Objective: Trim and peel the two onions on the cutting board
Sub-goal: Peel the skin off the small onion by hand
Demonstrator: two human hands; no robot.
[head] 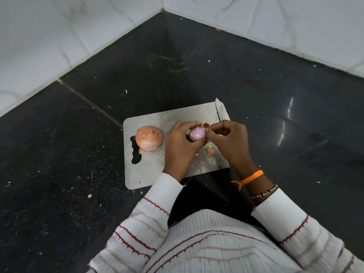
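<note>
A steel cutting board [149,172] lies on the dark counter. On its left side sits a whole onion [149,137] in its orange-brown skin. My left hand [180,143] grips a second onion [197,134], pale purple and mostly bare, above the board's middle. My right hand [226,137] pinches a bit of brown skin [204,126] at that onion's top. A knife blade [221,110] lies along the board's far right edge, its handle hidden behind my right hand.
Loose skin scraps [210,151] lie on the board below my hands. The black counter [78,154] runs into a corner of white tiled walls [59,36]. Small crumbs dot the counter. The board has a cut-out handle [135,149] at its left.
</note>
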